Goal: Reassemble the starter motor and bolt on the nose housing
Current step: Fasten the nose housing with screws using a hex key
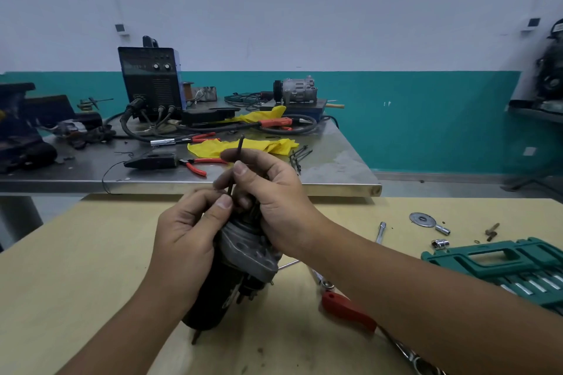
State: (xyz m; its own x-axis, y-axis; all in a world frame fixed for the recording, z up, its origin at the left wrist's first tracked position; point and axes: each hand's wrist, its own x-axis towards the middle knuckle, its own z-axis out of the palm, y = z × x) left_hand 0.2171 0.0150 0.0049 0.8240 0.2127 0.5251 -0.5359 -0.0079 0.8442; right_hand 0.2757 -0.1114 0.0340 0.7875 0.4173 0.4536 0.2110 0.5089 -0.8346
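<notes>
The starter motor point(219, 289), black body with a grey cast housing point(246, 253) on top, stands tilted on the wooden table. A long dark bolt point(239, 149) sticks up above the housing. My right hand point(274, 192) pinches the bolt between thumb and fingers and wraps the top of the motor. My left hand point(189, 231) grips the housing's left side, its thumb and forefinger closing on the bolt's lower end. The bolt's lower part is hidden by my fingers.
A red-handled ratchet point(347, 307), a green socket case point(502, 265), loose sockets point(440, 243), an extension bar point(380, 231) and a washer point(422, 219) lie at right. Behind, a steel bench point(335, 167) carries a welder point(152, 82), pliers, yellow rags and a compressor.
</notes>
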